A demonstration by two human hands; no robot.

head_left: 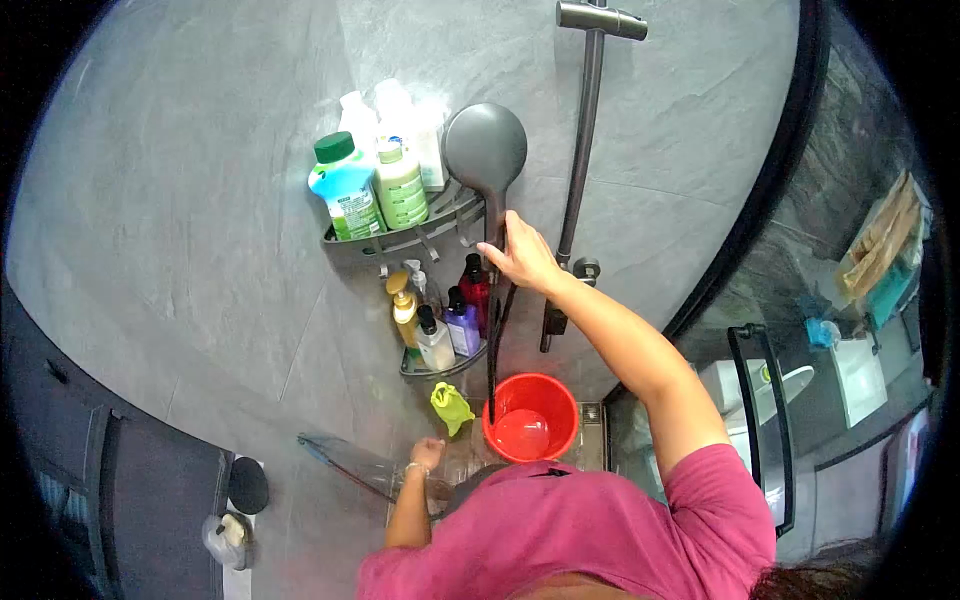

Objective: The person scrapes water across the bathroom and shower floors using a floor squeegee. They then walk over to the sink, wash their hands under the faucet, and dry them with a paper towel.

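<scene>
Upright in front of the tiled wall stands a dark grey shower head [485, 148]. My right hand [524, 254] is around its handle, thumb across the front and fingers along the right side. A dark hose [492, 350] hangs from it towards a red bucket [550, 395] on the floor. Low on the left, my left hand [428, 453] is closed; whatever it may hold is too small to make out. Just above it is a yellow-green cloth [452, 408], left of the bucket.
Bottles fill the upper corner shelf [400, 238], and several pump bottles stand on the lower shelf [445, 370]. Right of my right hand runs a dark vertical shower bar [583, 140]. Farther right is a glass door with a black handle [785, 440].
</scene>
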